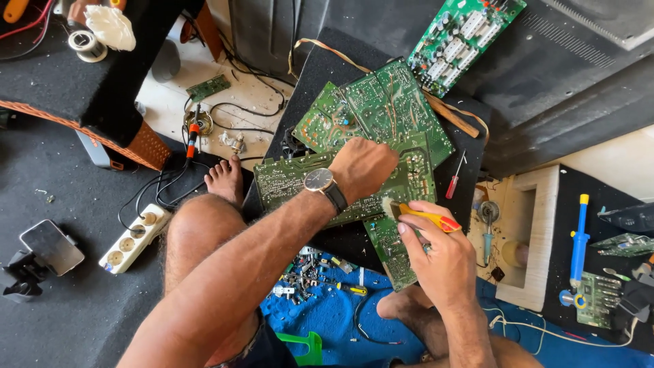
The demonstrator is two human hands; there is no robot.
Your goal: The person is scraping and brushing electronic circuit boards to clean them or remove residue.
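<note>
Your left hand (361, 167) lies knuckles up on the large green circuit board (409, 170), fingers curled down against its solder side and pressing it flat; it grasps nothing else that you can see. A dark-faced wristwatch (320, 182) sits on that wrist. Your right hand (436, 255) is closed around a small brush (422, 217) with a yellow handle and a red end, held pen-fashion between thumb and fingers. The brush's long axis runs nearly level across the view, slightly down to the right: the pale bristles point left, touching the board just below your left hand, and the red end points right, past your knuckles. The board shows a dense pattern of pale solder tracks on dull green, irregular in outline, resting on a black surface (340, 238) above your knees. A second green board (381, 102) overlaps it at the upper side, and a third, component side up with white connectors (463, 37), lies beyond. A red-handled screwdriver (455, 177) lies just right of the board. A blue cloth (327, 307) below holds scattered small parts.
</note>
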